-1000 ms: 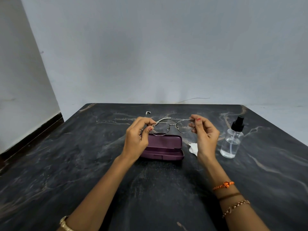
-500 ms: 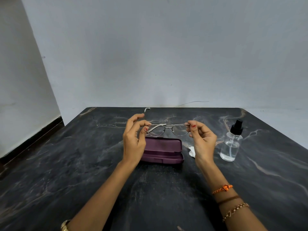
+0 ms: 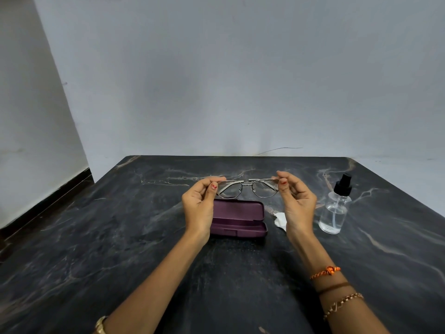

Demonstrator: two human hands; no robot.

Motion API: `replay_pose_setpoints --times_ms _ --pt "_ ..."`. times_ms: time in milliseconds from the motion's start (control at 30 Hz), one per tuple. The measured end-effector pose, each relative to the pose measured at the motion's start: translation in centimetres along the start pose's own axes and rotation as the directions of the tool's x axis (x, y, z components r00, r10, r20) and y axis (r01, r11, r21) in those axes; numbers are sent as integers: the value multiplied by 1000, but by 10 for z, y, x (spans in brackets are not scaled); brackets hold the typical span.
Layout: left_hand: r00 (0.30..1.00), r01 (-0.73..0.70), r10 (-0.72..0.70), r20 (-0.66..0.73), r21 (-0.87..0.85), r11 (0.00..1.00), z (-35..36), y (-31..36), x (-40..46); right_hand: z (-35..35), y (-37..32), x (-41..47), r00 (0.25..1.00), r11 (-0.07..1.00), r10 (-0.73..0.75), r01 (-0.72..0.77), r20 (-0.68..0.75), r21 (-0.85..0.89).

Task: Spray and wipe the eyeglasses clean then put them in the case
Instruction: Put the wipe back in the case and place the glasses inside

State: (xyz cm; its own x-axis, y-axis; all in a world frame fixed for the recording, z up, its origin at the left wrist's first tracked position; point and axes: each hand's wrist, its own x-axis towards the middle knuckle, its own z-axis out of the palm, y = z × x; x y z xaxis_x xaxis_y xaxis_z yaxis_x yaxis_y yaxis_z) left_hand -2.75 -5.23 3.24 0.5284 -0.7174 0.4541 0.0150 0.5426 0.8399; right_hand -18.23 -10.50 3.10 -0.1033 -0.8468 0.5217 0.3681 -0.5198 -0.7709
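Observation:
Thin metal-framed eyeglasses (image 3: 248, 188) hang in the air with both temples folded in behind the lenses. My left hand (image 3: 199, 206) pinches the frame's left end and my right hand (image 3: 297, 203) pinches its right end. Just below and slightly nearer lies the purple glasses case (image 3: 238, 219), lid open, nothing visible inside. A clear spray bottle (image 3: 335, 208) with a black nozzle stands upright to the right of my right hand. A white wipe (image 3: 280, 219) lies on the table, partly hidden behind my right wrist.
Everything rests on a dark marble table (image 3: 120, 249) whose far edge meets a pale wall (image 3: 216, 80). A thin wire (image 3: 279, 149) lies along that back edge. At the left the table drops off toward a floor with a dark skirting.
The left temple has been folded in, so the glasses are now fully closed. Both hands have spread a little and hold them level over the open case.

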Motion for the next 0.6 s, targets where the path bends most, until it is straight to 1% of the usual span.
replay_pose_setpoints --times_ms 100,233,333,433,500,600 --pt "999 27 -25 42 -50 998 0 1 1 -4 1 2 1000 1000 25 -25 13 1" --pt "998 32 -29 57 -58 998 -1 0 1 -9 4 2 990 992 128 -126 53 -32" --pt "998 52 -50 47 -50 997 -6 0 4 -6 5 -2 987 983 162 -161 6 -85" --pt "994 79 -78 76 -8 997 -11 4 7 -5 4 -5 984 977 171 -175 -39 -124" --pt "990 93 -93 102 8 996 -19 10 8 -1 0 -9 979 970 204 -205 -22 -129" --pt "983 117 -115 142 -10 993 -36 21 12 9 -16 -14 971 967 228 -217 67 -133"
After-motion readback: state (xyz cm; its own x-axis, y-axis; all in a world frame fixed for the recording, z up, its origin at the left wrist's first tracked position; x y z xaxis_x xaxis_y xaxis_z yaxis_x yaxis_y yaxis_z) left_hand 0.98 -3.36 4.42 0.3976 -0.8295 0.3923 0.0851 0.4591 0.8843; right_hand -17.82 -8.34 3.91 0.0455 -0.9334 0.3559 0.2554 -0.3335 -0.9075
